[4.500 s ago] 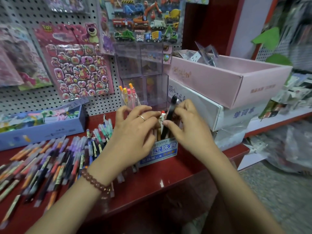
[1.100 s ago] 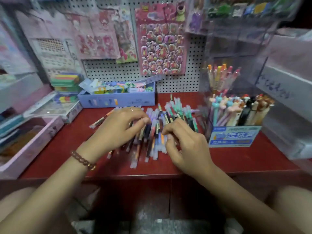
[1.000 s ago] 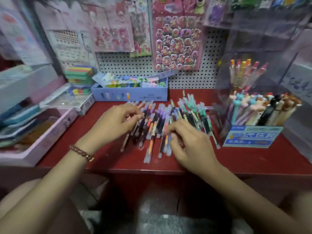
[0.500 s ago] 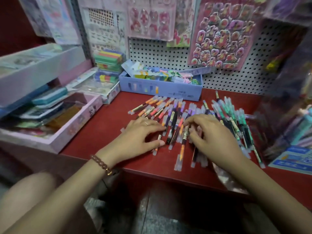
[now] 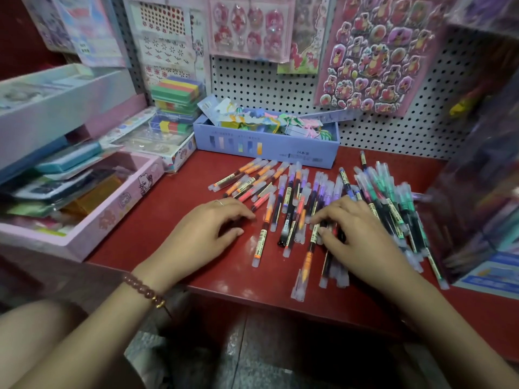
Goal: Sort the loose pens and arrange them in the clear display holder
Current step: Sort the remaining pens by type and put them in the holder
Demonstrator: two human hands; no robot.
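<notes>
Several loose pens (image 5: 292,197) lie fanned out on the red shelf (image 5: 157,237), with orange ones (image 5: 252,175) at the left, purple ones (image 5: 320,189) in the middle and green ones (image 5: 393,197) at the right. My left hand (image 5: 205,234) rests on the shelf just left of the pile, fingers loosely bent, holding nothing. Over the middle pens lies my right hand (image 5: 356,237), its fingertips touching them, and several pens run out from under the palm. The clear display holder (image 5: 477,186) stands blurred at the right edge.
A blue box (image 5: 266,148) of paper items stands behind the pens against the pegboard. A pink tray (image 5: 84,234) with stationery sits at the left, with stacked boxes behind it. Sticker sheets (image 5: 373,54) hang on the pegboard. The shelf's front edge is just below my wrists.
The view swung left from the holder to the loose pile. Both hands left the holder and came down to the pens. Since half a second ago, my left hand has drawn slightly left off the pens.
</notes>
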